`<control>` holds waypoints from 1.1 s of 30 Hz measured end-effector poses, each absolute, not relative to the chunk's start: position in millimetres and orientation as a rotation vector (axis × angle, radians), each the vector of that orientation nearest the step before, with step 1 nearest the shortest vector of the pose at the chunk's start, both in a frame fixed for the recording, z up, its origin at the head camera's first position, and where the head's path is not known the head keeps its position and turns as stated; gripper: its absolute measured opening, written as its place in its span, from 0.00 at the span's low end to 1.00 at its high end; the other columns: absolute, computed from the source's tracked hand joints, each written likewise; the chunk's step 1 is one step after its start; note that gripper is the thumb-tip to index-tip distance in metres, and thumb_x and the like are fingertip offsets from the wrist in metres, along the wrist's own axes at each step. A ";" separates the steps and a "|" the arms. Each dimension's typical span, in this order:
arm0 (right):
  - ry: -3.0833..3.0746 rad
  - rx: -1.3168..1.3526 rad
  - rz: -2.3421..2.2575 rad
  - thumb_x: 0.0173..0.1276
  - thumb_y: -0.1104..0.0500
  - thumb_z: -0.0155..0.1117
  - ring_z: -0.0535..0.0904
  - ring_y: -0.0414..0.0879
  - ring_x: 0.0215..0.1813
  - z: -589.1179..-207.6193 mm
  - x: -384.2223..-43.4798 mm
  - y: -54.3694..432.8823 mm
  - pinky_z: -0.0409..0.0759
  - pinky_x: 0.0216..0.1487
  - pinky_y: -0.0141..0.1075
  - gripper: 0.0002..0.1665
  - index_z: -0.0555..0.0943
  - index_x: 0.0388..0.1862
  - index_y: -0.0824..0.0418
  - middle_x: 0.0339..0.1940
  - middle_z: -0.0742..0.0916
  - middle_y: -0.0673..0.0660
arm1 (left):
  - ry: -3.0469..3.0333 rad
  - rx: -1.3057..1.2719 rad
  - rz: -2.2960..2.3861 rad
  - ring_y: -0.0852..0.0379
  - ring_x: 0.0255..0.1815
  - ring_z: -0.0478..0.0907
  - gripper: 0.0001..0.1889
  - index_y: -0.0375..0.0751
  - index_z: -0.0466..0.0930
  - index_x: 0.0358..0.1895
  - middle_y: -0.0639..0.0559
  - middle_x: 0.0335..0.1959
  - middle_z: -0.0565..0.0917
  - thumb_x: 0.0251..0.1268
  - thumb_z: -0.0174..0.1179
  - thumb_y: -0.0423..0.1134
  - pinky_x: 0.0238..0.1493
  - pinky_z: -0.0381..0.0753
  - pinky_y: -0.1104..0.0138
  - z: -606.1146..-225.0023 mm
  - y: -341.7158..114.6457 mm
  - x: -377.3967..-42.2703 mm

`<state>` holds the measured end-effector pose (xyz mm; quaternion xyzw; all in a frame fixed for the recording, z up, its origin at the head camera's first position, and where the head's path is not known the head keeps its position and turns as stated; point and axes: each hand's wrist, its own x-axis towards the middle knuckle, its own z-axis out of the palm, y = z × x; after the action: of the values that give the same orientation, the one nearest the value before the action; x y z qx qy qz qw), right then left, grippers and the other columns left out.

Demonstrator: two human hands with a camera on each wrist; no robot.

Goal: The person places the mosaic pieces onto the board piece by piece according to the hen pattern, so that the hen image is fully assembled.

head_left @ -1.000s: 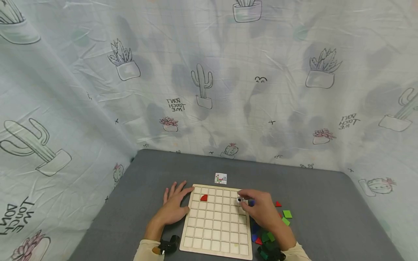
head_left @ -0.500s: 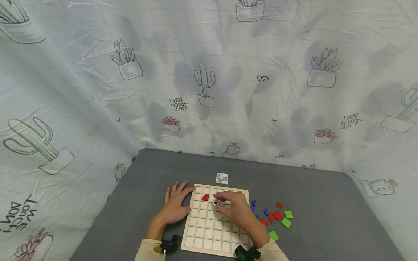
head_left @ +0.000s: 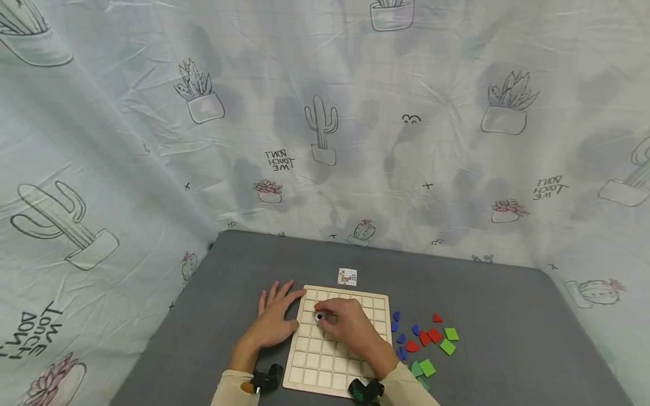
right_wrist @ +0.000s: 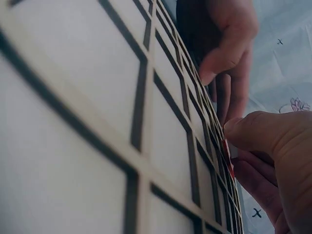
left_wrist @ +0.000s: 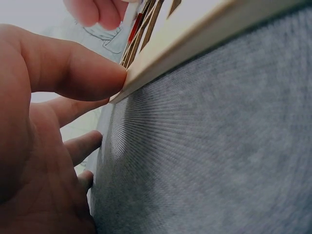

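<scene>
In the head view, my right hand (head_left: pixel 347 324) pinches a small white piece with a black dot (head_left: pixel 319 317) over the upper left cells of the wooden grid board (head_left: pixel 304 361). Just behind that piece is the red quarter-circle piece (head_left: pixel 317 307), mostly covered by my fingers. The right wrist view shows the thumb (right_wrist: pixel 243 130) above the board and a sliver of the red piece (right_wrist: pixel 228 155); the white piece is hidden there. My left hand (head_left: pixel 274 322) lies spread at the board's left edge, with its thumb (left_wrist: pixel 97 73) touching the rim in the left wrist view.
Right of the board lie several loose blue pieces (head_left: pixel 402 338), red pieces (head_left: pixel 434 335), light green squares (head_left: pixel 448 347) and darker green pieces (head_left: pixel 416 369). A small printed pattern card (head_left: pixel 347 277) rests behind the board on the grey table (head_left: pixel 487 304). A patterned curtain (head_left: pixel 386 169) hangs behind.
My right hand has carried the white piece leftward from the board's right side to beside the red piece. The loose pieces at right have come into view. My left hand stays put.
</scene>
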<state>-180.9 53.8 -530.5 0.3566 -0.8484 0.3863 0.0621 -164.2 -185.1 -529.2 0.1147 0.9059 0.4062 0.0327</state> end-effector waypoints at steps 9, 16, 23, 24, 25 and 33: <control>-2.603 1.077 0.949 0.70 0.64 0.79 0.92 0.45 0.53 -528.3 -180.2 49.1 0.91 0.53 0.36 0.17 0.92 0.57 0.58 0.52 0.95 0.53 | 2.778 0.321 1.209 0.27 0.92 0.39 0.38 0.47 0.76 0.80 0.36 0.89 0.60 0.62 0.62 0.27 0.85 0.27 0.30 -527.3 -185.1 -164.8; -2.627 1.061 0.958 0.70 0.64 0.78 0.92 0.44 0.53 -527.9 -180.4 47.4 0.91 0.52 0.35 0.16 0.92 0.56 0.56 0.52 0.95 0.52 | 2.793 0.368 1.289 0.23 0.90 0.41 0.37 0.43 0.76 0.78 0.31 0.87 0.61 0.60 0.61 0.28 0.83 0.28 0.27 -531.8 -185.8 -164.8; -2.628 1.060 0.951 0.71 0.65 0.78 0.92 0.42 0.50 -527.5 -179.8 46.0 0.90 0.49 0.32 0.14 0.93 0.54 0.56 0.50 0.95 0.51 | 2.784 0.325 1.218 0.26 0.92 0.40 0.38 0.46 0.76 0.79 0.35 0.89 0.60 0.62 0.61 0.27 0.85 0.28 0.29 -526.6 -184.8 -163.5; -2.629 1.058 0.941 0.71 0.65 0.78 0.92 0.42 0.50 -527.3 -179.5 46.0 0.90 0.50 0.32 0.15 0.93 0.54 0.56 0.51 0.95 0.51 | 2.786 0.318 1.204 0.27 0.92 0.40 0.38 0.46 0.76 0.80 0.36 0.89 0.60 0.63 0.61 0.27 0.85 0.28 0.30 -526.4 -184.7 -163.7; -2.632 1.055 0.937 0.71 0.64 0.78 0.92 0.42 0.50 -527.1 -179.3 46.2 0.90 0.50 0.32 0.15 0.93 0.55 0.56 0.51 0.95 0.51 | 2.790 0.320 1.201 0.27 0.92 0.40 0.38 0.46 0.76 0.79 0.36 0.89 0.60 0.62 0.62 0.27 0.85 0.28 0.29 -525.8 -184.6 -163.8; -2.573 1.064 1.103 0.70 0.66 0.78 0.93 0.46 0.51 -519.1 -174.3 62.7 0.92 0.49 0.40 0.17 0.92 0.57 0.58 0.54 0.95 0.54 | 2.801 0.318 1.191 0.26 0.91 0.40 0.37 0.45 0.76 0.80 0.35 0.89 0.60 0.63 0.62 0.28 0.85 0.28 0.30 -525.5 -184.0 -164.2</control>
<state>-174.3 62.7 -519.1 0.3544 -0.8568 0.3674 0.0734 -164.2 -184.0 -525.5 0.1039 0.9145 0.3888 0.0405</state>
